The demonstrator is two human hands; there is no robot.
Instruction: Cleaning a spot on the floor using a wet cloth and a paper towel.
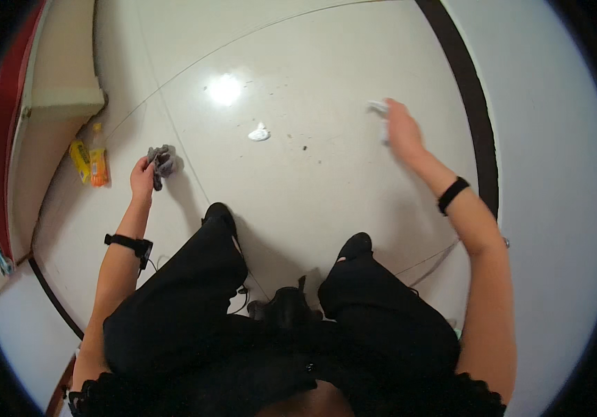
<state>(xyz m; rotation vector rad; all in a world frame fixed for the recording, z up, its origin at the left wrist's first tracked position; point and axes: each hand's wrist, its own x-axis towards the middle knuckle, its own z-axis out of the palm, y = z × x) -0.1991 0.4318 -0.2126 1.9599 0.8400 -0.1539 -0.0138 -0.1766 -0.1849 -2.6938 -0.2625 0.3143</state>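
Observation:
My left hand (142, 179) is closed on a crumpled dark grey cloth (162, 162), held just above the tiled floor at the left. Out to the right, my right hand (403, 132) grips a white tissue (378, 106) whose edges stick out beyond the fingers; part of it is hidden by the hand. Between the two hands a crumpled white tissue (259, 133) lies on the floor. Small dark specks (305, 148) are scattered around it.
Left of my left hand, a bottle of orange drink (98, 163) and a yellow packet (80, 161) lie on the floor beside a bed's cream base (69, 101). A dark skirting strip (469, 90) and pale wall (535, 139) bound the right side. My black shoes (219, 217) are close in front.

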